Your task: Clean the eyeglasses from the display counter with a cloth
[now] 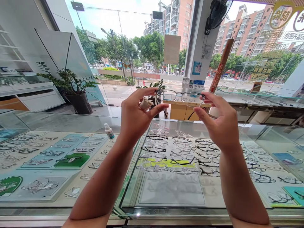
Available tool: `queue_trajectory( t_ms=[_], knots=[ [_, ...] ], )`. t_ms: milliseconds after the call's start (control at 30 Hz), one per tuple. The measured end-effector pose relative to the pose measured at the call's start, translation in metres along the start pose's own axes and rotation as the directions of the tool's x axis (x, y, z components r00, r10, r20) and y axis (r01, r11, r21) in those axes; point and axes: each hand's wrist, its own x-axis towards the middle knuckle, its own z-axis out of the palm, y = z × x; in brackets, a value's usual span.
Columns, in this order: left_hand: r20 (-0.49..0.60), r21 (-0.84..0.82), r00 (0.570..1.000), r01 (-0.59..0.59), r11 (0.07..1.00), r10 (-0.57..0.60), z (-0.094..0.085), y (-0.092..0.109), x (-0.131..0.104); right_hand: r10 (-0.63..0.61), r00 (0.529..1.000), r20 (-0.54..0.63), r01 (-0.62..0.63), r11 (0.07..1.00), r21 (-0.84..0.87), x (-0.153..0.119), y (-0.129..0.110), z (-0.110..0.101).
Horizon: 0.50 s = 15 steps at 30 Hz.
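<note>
A pair of eyeglasses (pixel 182 94) with a dark upper rim is held up in front of me, above the glass counter. My left hand (pixel 135 114) pinches it near the left hinge. Tucked in the same hand is a small crumpled cream-coloured piece (pixel 145 103), perhaps cloth or tissue. My right hand (pixel 222 118) grips the other hinge end between thumb and fingers. One dark temple arm (pixel 190 115) hangs below the lenses. Under the hands, several rows of eyeglass frames (pixel 177 148) lie on the display case.
A white spray bottle (pixel 109 131) stands on the counter, left of my left forearm. The glass display case (pixel 171 202) spans the foreground, with more frames at both sides. Potted plants (pixel 78 98), a wall fan (pixel 217 14) and large shop windows are beyond.
</note>
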Motion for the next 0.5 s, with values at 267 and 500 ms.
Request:
queue_trajectory(
  t_ms=[267, 500],
  knots=[
    [0.026, -0.031, 0.999, 0.029, 0.999, -0.028, 0.0004, 0.0001, 0.0004, -0.034, 0.998, -0.059, 0.035, 0.999, 0.002, -0.0003, -0.0069, -0.0015],
    [0.039, -0.043, 0.998, 0.051, 0.998, -0.049, 0.0001, 0.0017, 0.0005, -0.018, 0.998, -0.059, 0.019, 1.0, 0.015, 0.0002, -0.0089, -0.0021]
  ],
)
